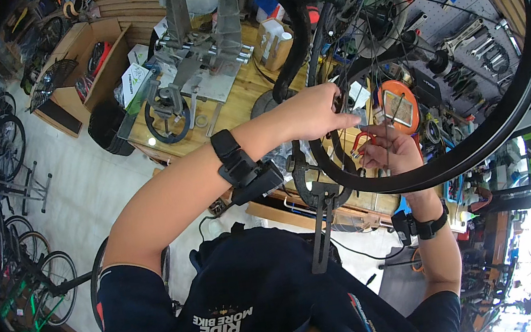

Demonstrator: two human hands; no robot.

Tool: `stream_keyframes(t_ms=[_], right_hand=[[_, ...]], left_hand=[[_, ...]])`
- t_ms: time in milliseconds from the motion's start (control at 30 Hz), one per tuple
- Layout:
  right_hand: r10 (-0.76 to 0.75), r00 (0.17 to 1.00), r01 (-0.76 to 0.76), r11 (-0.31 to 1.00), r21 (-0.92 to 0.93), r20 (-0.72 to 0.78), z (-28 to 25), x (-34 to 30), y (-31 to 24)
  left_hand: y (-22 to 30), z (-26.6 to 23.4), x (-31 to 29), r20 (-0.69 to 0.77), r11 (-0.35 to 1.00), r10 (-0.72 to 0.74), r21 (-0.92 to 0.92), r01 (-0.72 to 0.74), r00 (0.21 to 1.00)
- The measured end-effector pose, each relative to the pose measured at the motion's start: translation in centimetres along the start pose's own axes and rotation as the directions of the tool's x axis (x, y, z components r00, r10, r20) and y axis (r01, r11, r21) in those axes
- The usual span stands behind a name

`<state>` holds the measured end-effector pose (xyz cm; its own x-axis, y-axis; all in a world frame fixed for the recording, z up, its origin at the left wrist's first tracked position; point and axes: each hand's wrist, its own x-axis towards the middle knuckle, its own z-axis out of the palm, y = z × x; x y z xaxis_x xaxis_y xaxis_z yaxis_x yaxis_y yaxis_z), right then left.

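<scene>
A black-rimmed bicycle wheel (443, 176) stands at a tilt in a dark metal stand (319, 194), with thin spokes running up to its hub (381, 19). My left hand (315, 111) reaches in from the left; its fingers curl at the spokes and its thumb points right. Inside the rim, my right hand (393, 148) is closed on a small red tool (358, 142) with a curved handle, close beside the spokes. Part of that tool is hidden by my fingers. Behind the spokes shows an orange round-framed piece (400, 106) with a pale rectangular middle.
A wooden workbench (240, 105) carries a metal fixture (204, 66) and a cardboard box (274, 44). Wrenches (488, 53) hang on the pegboard at right. Bicycles (44, 278) line the floor at left, near an open wooden crate (70, 105). A cable (366, 257) hangs below the bench.
</scene>
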<state>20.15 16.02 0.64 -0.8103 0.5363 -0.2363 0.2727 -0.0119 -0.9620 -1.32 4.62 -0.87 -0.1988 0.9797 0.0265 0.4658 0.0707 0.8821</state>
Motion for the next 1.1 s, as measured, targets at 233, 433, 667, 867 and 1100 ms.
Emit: stream_keyframes(t_ms=[233,433,667,867,1100], right_hand=[[-0.015,1.000,0.015,0.999,0.030,0.020,-1.3,-0.3,1.2],[-0.004,0.999,0.007,0.997,0.077,-0.039,-2.1,-1.4,2.3],[0.002,0.994,-0.001,1.000,0.014,-0.111,-1.9,-2.4,2.0],[-0.112,0.991,0.109,0.993,-0.046,-0.069,-3.2,-2.8,3.6],[-0.027,0.986,0.041,0.996,0.081,-0.162,-1.8,-5.0,1.8]], left_hand=[[-1.2,0.3,0.2,-0.021,0.998,-0.057,0.000,0.057,0.998],[2.2,-0.8,-1.5,0.159,0.890,-0.088,-0.431,0.149,0.983],[4.1,-0.1,-2.1,0.148,0.924,-0.029,-0.374,0.083,0.989],[1.2,0.2,-1.0,0.075,0.997,-0.081,0.013,0.081,0.994],[-1.4,1.0,0.2,0.241,0.949,-0.144,-0.240,0.203,0.960]])
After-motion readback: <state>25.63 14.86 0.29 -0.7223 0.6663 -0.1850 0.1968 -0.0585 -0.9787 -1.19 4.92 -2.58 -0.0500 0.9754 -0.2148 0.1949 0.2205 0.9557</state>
